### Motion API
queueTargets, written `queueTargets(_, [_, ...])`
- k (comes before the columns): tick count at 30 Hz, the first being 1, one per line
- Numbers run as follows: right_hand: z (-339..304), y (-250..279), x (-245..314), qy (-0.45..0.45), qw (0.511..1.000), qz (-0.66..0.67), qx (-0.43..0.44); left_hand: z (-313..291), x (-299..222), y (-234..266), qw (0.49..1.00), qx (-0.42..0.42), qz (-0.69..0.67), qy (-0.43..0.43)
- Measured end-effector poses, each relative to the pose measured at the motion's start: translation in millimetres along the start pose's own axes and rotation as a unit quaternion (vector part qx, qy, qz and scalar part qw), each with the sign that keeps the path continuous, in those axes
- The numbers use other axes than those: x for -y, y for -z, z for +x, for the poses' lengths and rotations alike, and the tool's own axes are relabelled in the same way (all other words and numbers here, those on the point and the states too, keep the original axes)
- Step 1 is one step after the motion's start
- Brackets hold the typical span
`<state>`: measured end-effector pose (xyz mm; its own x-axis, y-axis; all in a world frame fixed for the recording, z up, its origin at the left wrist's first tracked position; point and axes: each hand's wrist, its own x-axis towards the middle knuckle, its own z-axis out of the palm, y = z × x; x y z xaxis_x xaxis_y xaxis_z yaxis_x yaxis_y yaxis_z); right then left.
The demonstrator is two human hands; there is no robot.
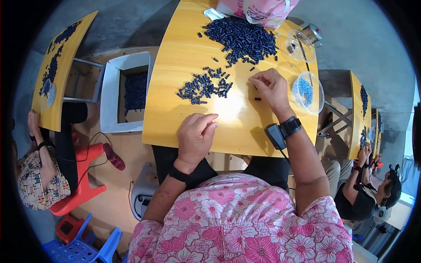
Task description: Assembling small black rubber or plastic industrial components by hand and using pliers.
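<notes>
My left hand (196,136) hovers over the near edge of the yellow table, its thumb and index finger slightly apart with nothing visible between them. Farther right, my right hand (272,90) is closed in a pinch; whatever its fingertips hold is too small or hidden to name. Below those fingers lies a single short dark cylindrical piece (257,99). A small scattered group of dark cylindrical pieces (204,87) lies beyond my left hand. Behind it spreads a larger heap of the same pieces (241,39). Right of my right hand stands a clear tub of small blue parts (305,92).
Another clear tub (300,46) and a metal cup (312,35) stand at the far right edge. A pink bag (258,11) sits at the back. Left of the table is a white box (115,94) with dark pieces inside. Other people sit at tables on both sides.
</notes>
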<state>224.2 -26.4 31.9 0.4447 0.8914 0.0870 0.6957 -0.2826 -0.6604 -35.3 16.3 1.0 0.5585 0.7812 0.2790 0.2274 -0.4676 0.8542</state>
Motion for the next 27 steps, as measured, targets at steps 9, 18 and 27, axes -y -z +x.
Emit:
queueTargets(9, [39,-16,-18,0.047,0.994,-0.061,-0.079,0,-1,-1,1.0,0.0,-0.002,-0.001])
queueTargets(18, [50,-17,-14,0.064,0.987,-0.129,-0.066,0,-1,0,1.0,-0.006,-0.006,-0.002])
queueTargets(27, [38,-20,-11,0.045,0.991,-0.109,-0.069,0,0,0,1.0,-0.003,-0.007,-0.001])
